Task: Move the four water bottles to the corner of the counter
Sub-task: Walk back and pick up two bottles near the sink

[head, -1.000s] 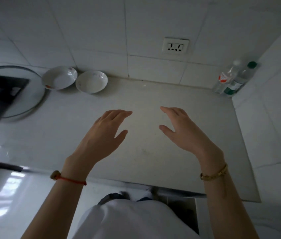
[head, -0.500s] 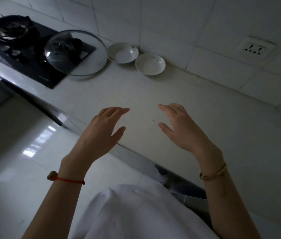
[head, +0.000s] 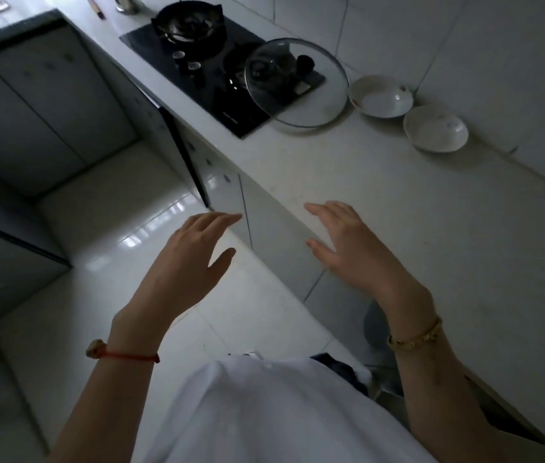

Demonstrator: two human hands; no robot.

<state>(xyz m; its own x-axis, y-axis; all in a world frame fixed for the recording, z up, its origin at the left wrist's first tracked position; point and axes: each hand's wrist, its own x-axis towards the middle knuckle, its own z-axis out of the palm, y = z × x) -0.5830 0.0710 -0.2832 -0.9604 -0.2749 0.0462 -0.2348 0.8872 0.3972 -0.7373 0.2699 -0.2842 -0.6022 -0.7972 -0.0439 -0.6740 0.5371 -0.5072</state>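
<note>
The left hand (head: pixel 194 259) is over the floor (head: pixel 124 235), fingers apart, empty. The right hand (head: pixel 353 250), open and empty too, is over the counter (head: pixel 431 208) edge

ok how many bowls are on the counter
2. Far bowl sits beside the glass lid; near bowl is just next to it. Others may be off-frame.
</note>
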